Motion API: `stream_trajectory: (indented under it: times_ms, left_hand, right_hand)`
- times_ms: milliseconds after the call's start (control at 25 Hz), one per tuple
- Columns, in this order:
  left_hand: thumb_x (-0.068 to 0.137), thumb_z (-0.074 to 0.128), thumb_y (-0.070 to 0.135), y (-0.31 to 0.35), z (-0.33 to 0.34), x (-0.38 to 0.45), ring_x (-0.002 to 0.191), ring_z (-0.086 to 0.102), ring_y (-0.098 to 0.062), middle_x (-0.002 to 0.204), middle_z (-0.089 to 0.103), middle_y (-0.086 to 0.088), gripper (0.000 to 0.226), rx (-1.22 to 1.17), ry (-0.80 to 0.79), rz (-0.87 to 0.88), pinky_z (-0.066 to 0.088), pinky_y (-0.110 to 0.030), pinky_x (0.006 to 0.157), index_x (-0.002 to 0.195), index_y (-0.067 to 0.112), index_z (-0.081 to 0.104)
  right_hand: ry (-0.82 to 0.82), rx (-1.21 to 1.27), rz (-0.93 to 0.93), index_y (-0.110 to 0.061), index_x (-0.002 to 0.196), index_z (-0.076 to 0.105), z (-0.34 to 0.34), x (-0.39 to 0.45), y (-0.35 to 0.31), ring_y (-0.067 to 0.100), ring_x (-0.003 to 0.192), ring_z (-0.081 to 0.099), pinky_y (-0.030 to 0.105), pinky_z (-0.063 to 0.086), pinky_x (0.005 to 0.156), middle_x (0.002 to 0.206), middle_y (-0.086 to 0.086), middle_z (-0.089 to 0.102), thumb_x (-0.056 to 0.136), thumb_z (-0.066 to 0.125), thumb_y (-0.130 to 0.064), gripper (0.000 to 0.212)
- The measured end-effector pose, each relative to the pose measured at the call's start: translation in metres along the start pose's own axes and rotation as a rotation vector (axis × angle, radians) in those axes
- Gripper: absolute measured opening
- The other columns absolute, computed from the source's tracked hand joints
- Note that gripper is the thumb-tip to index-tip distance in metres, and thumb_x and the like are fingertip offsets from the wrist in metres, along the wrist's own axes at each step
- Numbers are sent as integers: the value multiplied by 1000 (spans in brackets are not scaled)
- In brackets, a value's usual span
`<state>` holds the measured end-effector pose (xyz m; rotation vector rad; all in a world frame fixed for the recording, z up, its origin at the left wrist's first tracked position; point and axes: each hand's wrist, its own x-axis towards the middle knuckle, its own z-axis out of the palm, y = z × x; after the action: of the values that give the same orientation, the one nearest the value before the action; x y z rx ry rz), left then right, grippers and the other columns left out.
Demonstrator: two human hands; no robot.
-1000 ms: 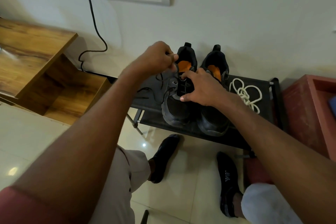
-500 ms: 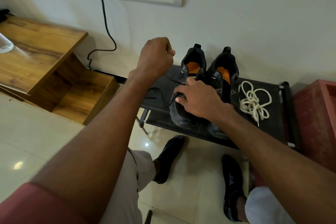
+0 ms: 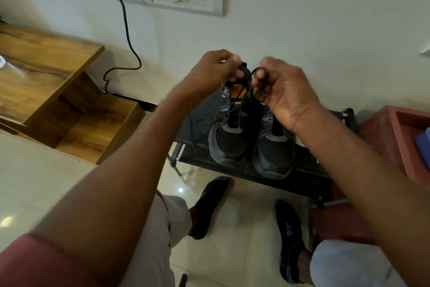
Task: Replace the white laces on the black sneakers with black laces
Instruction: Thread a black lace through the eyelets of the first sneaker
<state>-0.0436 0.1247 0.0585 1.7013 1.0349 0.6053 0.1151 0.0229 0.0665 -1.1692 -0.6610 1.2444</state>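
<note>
Both hands are up over the left shoe (image 3: pixel 229 137): your left hand (image 3: pixel 209 72) pinches one end of the black lace (image 3: pixel 244 91), your right hand (image 3: pixel 282 91) pinches the other, fingers curled round it. That shoe sits beside its pair (image 3: pixel 272 147) at the rack's (image 3: pixel 302 170) front edge, lace running down into the eyelets. Pull both ends up evenly so the lengths match, I'd say, and keep the crossings flat. Watch the slack strand trailing toward the rack's left edge; it could snag.
</note>
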Motion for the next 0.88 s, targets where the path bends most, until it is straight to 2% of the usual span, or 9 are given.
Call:
stream_trajectory:
  times_ms: [80, 160, 240, 360, 480, 600, 680, 760, 880]
  left_hand:
    - [109, 46, 46, 14, 10, -3, 97, 75, -21, 102, 79, -7, 39, -177, -182, 17, 54, -34, 80, 123, 14, 65]
    - [106, 51, 51, 14, 16, -2, 89, 73, -26, 91, 74, -13, 44, -137, -267, 34, 52, -41, 85, 110, 13, 73]
    - [103, 59, 48, 2, 8, 2, 79, 71, -22, 86, 75, -16, 44, 116, -212, -30, 54, -41, 88, 90, 11, 78]
    - [99, 68, 41, -26, -15, 2, 73, 65, -20, 82, 77, -8, 37, 780, -245, -221, 50, -35, 79, 77, 13, 80]
    - [97, 72, 30, -33, -23, -5, 97, 67, -24, 116, 75, -14, 27, 1047, -450, -277, 51, -43, 96, 108, 6, 77]
    - [100, 68, 23, -7, -14, -14, 119, 64, -24, 133, 66, -11, 47, 467, -280, -103, 50, -36, 105, 144, 11, 55]
    - [105, 60, 21, 10, -5, -15, 109, 70, -14, 120, 71, -10, 42, 62, -261, -16, 53, -22, 92, 144, 7, 53]
    - [106, 58, 20, 12, -2, -13, 91, 72, -14, 95, 73, -9, 34, -18, -278, 4, 53, -15, 77, 128, -6, 62]
    - [103, 65, 24, -7, -12, -3, 72, 68, -11, 79, 74, -15, 31, 272, -208, -92, 52, -26, 85, 102, -6, 72]
  right_hand:
    - [25, 133, -118, -19, 97, 65, -11, -2, -21, 14, 68, 58, 29, 47, 63, 80, -1, 63, 98, 63, -17, 4]
    - [110, 141, -227, -15, 108, 68, -22, -3, -34, 14, 63, 53, 27, 40, 56, 86, 2, 66, 98, 62, -11, 13]
    - [206, 99, -276, -13, 112, 71, -32, 0, -39, 14, 59, 50, 25, 35, 52, 90, 4, 70, 98, 61, -6, 19]
    - [288, -173, -262, -10, 110, 75, -39, 3, -33, 12, 55, 51, 24, 34, 47, 89, 4, 75, 97, 63, -6, 18]
    - [202, -492, -195, -10, 108, 74, -32, 7, -15, 10, 50, 53, 22, 38, 44, 88, 4, 79, 97, 65, -5, 16]
    - [21, -627, -120, -8, 105, 70, -19, 9, -3, 15, 48, 52, 21, 40, 43, 83, 6, 79, 99, 67, -5, 7]
    - [-18, -657, -92, -12, 100, 69, -14, 11, 0, 15, 48, 53, 21, 37, 42, 76, 2, 77, 99, 70, -14, 2]
    - [6, -641, -107, -15, 95, 71, -12, 15, 1, 12, 49, 52, 21, 37, 42, 72, 2, 75, 98, 73, -20, 7]
    - [155, -595, -135, -14, 90, 75, -22, 21, 3, 8, 50, 52, 18, 42, 45, 73, 5, 74, 95, 76, -17, 7]
